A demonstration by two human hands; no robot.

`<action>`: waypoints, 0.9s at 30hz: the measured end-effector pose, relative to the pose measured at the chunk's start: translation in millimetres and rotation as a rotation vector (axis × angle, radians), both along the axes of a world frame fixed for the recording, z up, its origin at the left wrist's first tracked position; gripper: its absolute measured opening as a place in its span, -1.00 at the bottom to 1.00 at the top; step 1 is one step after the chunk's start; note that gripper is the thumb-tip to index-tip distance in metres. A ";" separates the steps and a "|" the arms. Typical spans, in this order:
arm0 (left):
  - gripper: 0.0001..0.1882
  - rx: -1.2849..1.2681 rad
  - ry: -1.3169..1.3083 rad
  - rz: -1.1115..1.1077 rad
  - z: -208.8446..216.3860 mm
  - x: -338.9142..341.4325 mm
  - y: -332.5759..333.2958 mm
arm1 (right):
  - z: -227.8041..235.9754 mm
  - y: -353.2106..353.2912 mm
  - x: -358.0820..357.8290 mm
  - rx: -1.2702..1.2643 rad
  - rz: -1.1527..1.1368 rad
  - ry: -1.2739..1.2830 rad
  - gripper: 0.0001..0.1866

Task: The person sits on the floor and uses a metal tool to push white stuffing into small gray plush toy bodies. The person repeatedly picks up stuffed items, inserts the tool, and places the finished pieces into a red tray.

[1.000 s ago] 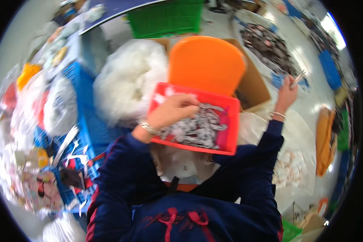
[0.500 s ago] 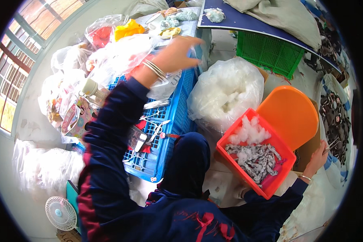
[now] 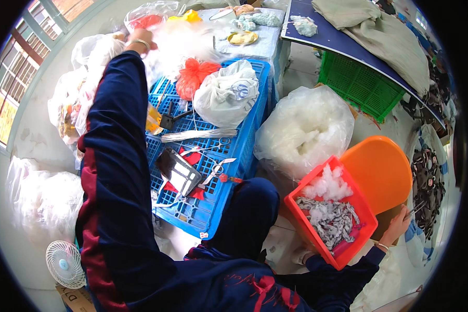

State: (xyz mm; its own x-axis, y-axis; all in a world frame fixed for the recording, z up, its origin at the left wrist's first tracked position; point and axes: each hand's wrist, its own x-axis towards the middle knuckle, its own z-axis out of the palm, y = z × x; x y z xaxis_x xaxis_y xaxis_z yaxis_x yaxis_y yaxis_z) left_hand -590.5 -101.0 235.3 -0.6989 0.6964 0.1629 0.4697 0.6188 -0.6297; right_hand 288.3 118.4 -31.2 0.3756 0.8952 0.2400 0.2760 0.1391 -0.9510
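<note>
The left hand [image 3: 142, 40] is stretched far out over the work surface, at the edge of a blurred clear plastic bag [image 3: 184, 44]; its fingers look curled, but whether they pinch the film I cannot tell, and the long reach is probably needed because the bag lies at the far end of the blue plastic crates [image 3: 208, 222]. Low on the other side, the right hand [image 3: 398, 226] has its fingers closed around a slim metal hand tool [image 3: 416, 209], tips pointing outward, perhaps to keep them clear of the body. Between that hand and the knee sits a red tub [image 3: 311, 238], apparently there for easy reach, with white fibre stuffing [image 3: 327, 184] at its far end and crumpled grey-and-white fabric pieces [image 3: 330, 221] nearer. An orange plastic panel [image 3: 377, 171] adjoins the tub's outer side, and an open bag of stuffing [image 3: 308, 122] stands just beyond, likely kept close as a supply. Scissors [image 3: 217, 169], a dark phone [image 3: 179, 171] and a bundle of thin rods [image 3: 198, 135] lie on the crates, whose raised top seems to serve as a table, before a knotted red bag [image 3: 195, 78] and a white plastic bag [image 3: 228, 96]
</note>
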 end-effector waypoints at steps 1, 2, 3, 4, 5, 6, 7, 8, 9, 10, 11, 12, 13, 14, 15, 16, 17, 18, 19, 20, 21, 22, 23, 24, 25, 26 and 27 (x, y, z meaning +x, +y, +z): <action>-0.70 0.131 -0.114 0.048 20.7 -14.5 -15.8 | -2.2 0.8 -5.1 -0.011 0.012 0.002 -0.76; -0.68 0.525 -0.355 0.110 33.6 -26.2 -29.2 | -3.4 1.9 -8.2 -0.007 0.026 -0.016 -0.76; -0.65 0.953 -0.550 0.126 47.0 -26.8 -36.5 | -4.4 2.7 -8.8 -0.005 0.033 -0.035 -0.76; -0.62 1.647 -0.862 0.142 54.2 -25.9 -47.0 | -6.7 3.7 -8.2 -0.002 0.041 -0.055 -0.76; -0.61 1.665 -0.860 0.091 59.9 5.0 -37.6 | -8.3 2.0 2.6 0.009 0.016 -0.079 -0.76; -0.62 1.653 -0.850 0.096 67.4 8.8 -51.0 | -14.7 7.0 -0.7 -0.002 0.026 -0.075 -0.76; -0.63 1.641 -0.843 0.101 73.8 11.2 -62.6 | -19.9 11.7 -3.7 -0.013 0.034 -0.073 -0.76; -0.65 1.628 -0.855 0.078 82.3 15.5 -61.2 | -20.7 9.5 -1.7 -0.012 0.015 -0.064 -0.76; -0.65 1.661 -0.821 0.051 81.7 16.4 -65.3 | -17.8 8.6 -5.7 -0.005 0.035 -0.054 -0.77; -0.65 1.686 -0.820 0.052 82.9 15.0 -69.4 | -20.5 11.0 -6.7 -0.003 0.051 -0.047 -0.76; -0.65 1.709 -0.821 0.051 84.5 14.1 -73.0 | -25.0 14.0 -5.0 0.000 0.064 -0.041 -0.76; -0.65 1.738 -0.828 0.050 83.8 12.6 -75.7 | -25.1 15.0 -2.8 0.008 0.074 -0.040 -0.76; -0.65 1.747 -0.818 0.050 82.7 10.9 -76.1 | -25.7 14.5 -0.4 -0.002 0.071 -0.045 -0.76; -0.65 1.756 -0.811 0.050 81.4 9.0 -74.8 | -26.3 13.2 2.0 -0.010 0.065 -0.051 -0.76; -0.65 1.767 -0.801 0.054 78.7 5.2 -76.2 | -25.6 13.7 4.2 -0.019 0.064 -0.060 -0.76; -0.65 1.675 -0.688 0.066 75.2 -0.9 -76.8 | -25.4 13.8 6.3 -0.011 0.058 -0.078 -0.76; -0.66 1.581 -0.579 0.076 70.7 -9.8 -76.5 | -25.1 13.2 8.5 -0.003 0.050 -0.097 -0.75; -0.66 1.480 -0.440 0.095 75.3 -21.5 -90.1 | -29.6 17.5 2.2 -0.004 0.068 -0.098 -0.75; -0.63 1.289 -0.275 0.091 70.5 -35.3 -94.0 | -27.1 15.8 -1.7 -0.004 0.062 -0.115 -0.75; -0.59 1.106 -0.093 0.100 65.5 -48.6 -99.5 | -26.2 15.5 -4.5 -0.004 0.065 -0.112 -0.76; -0.57 1.007 -0.066 0.135 62.3 -46.4 -95.5 | -24.1 12.6 -2.1 0.000 0.052 -0.114 -0.76; -0.54 0.908 -0.038 0.169 58.5 -44.1 -91.6 | -22.2 10.4 -0.1 0.003 0.041 -0.115 -0.76; -0.50 0.807 -0.045 0.160 52.3 -40.2 -91.2 | -20.1 8.6 1.6 0.007 0.044 -0.109 -0.76; -0.50 0.748 -0.061 0.173 49.2 -42.5 -94.0 | -19.9 7.5 1.9 0.008 0.053 -0.099 -0.77; -0.49 0.690 -0.078 0.188 42.8 -48.8 -100.4 | -19.2 6.9 1.3 0.009 0.063 -0.090 -0.77; -0.49 0.631 -0.095 0.202 38.6 -55.4 -105.8 | -18.5 7.1 0.5 0.011 0.063 -0.095 -0.77; -0.50 0.473 -0.131 0.272 36.0 -55.0 -102.0 | -16.9 5.3 2.6 0.013 0.054 -0.103 -0.78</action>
